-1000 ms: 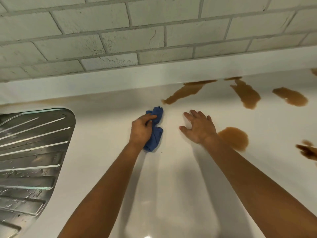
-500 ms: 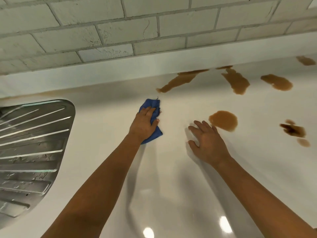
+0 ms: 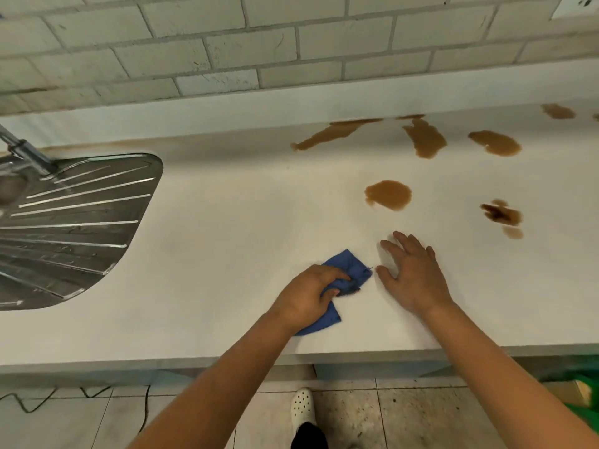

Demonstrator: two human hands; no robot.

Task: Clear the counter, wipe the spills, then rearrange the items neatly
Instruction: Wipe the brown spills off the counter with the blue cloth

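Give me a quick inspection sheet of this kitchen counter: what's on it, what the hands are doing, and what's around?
Surface: white counter, several brown spills unwiped on its right half.
Job's things: blue cloth, bunched, near the front edge.
Clutter: nothing seen.
Hands: left hand grips the cloth; right hand rests flat, fingers spread, beside it.
Cables: black cable on the floor tiles.
Surroundings: steel sink drainer at left, brick wall behind, white shoe below.
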